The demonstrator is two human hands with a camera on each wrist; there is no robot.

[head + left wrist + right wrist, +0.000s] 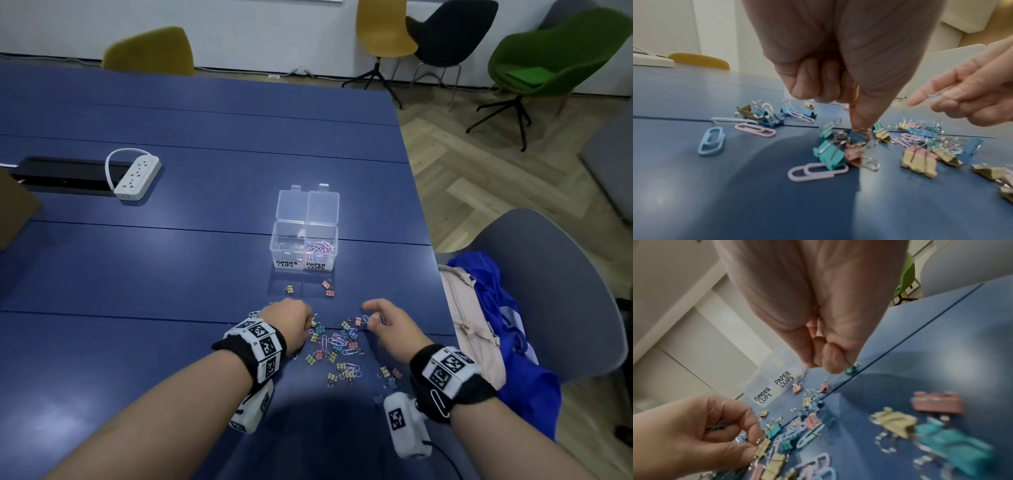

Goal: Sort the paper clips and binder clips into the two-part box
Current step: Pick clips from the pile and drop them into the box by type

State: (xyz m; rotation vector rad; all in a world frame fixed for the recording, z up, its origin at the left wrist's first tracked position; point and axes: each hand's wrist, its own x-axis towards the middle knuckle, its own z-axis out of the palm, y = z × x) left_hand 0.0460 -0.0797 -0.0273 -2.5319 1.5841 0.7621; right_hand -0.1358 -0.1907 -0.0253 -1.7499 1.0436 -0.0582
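Note:
The clear two-part box [304, 247] stands open mid-table; its right half, labelled PAPER CLIPS [783, 379], holds pastel paper clips, and its BINDER CLIPS half [763, 397] looks empty. A mixed pile of clips [337, 346] lies between my hands. My left hand [291, 317] is curled at the pile's left edge, with wire shapes showing inside its fist. Its thumb and forefinger [754, 439] pinch a binder clip's handle [859, 132]. My right hand [371, 317] hovers over the pile's right edge. It pinches thin paper clips [935, 96], its fingers [824, 360] drawn together.
A yellow binder clip [288, 289] and pink ones [328, 287] lie apart in front of the box. A white power strip [137, 178] sits far left by a black cable tray [65, 174]. Just right of the table edge, a grey chair [555, 284] holds bags [507, 325].

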